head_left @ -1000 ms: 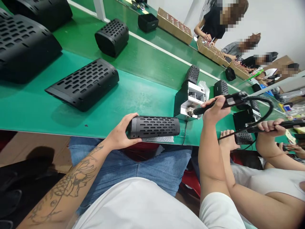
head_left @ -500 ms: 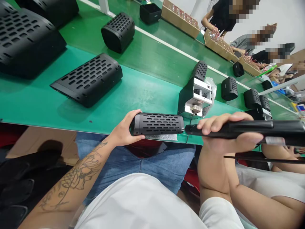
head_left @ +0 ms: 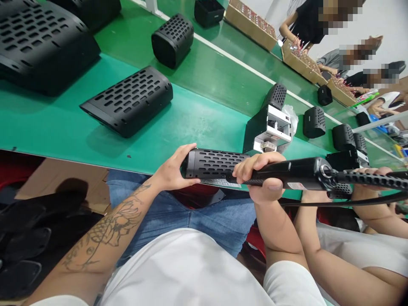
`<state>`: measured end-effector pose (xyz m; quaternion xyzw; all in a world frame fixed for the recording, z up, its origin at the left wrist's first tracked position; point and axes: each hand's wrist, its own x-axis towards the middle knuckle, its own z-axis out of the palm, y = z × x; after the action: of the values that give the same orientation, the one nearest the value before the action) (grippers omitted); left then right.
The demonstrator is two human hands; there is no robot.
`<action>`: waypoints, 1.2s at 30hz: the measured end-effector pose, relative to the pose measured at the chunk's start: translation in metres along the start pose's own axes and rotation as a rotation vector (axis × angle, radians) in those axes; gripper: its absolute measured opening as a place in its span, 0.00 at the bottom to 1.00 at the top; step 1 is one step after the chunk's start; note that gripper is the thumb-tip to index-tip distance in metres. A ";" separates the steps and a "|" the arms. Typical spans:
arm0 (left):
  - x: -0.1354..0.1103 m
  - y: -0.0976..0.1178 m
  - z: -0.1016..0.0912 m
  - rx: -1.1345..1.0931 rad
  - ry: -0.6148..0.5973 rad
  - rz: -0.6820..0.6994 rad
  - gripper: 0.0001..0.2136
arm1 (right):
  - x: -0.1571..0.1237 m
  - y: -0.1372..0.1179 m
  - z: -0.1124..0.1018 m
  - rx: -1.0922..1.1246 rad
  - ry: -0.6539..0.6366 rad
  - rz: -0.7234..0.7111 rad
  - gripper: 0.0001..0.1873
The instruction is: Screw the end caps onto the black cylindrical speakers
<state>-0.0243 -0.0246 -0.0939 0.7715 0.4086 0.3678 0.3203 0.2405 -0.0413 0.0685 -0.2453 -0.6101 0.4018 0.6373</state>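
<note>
My left hand [head_left: 174,170] is wrapped round the left end of a black perforated housing [head_left: 213,163], which lies on its side at the table's front edge, its slotted face up. In my right hand [head_left: 263,172] is a black electric screwdriver [head_left: 299,172], held level with its front end pointing left. The screwdriver's front overlaps the right part of the housing, and its tip is hard to make out. My right fingers hide the housing's right end. Under the housing shows a piece of bubble wrap [head_left: 225,183].
Behind my right hand stands a small black and silver machine [head_left: 269,127], seemingly a screw feeder. More black housings [head_left: 130,100] stand on the green table [head_left: 204,117]. A co-worker's arm [head_left: 314,229] is close on the right. Cardboard boxes [head_left: 250,25] and people are across the table.
My right hand has carried the screwdriver left, from the housing's right end to over its right part. My left hand keeps its hold. The whole view has shifted slightly.
</note>
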 end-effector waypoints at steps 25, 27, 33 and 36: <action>-0.006 -0.007 0.002 0.089 0.022 0.099 0.57 | 0.030 -0.010 -0.057 -0.206 0.281 -0.063 0.27; -0.006 -0.006 0.003 0.088 0.032 0.122 0.56 | 0.049 -0.003 -0.087 -0.407 0.501 -0.163 0.23; -0.005 -0.003 0.002 0.078 0.023 0.079 0.54 | 0.066 0.038 -0.156 -0.538 0.715 -0.170 0.18; -0.004 -0.002 0.001 0.067 0.006 0.069 0.54 | 0.056 0.041 -0.160 -0.521 0.681 -0.137 0.18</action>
<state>-0.0256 -0.0277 -0.0977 0.7944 0.3947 0.3669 0.2801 0.3843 0.0555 0.0467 -0.4753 -0.4608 0.0872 0.7444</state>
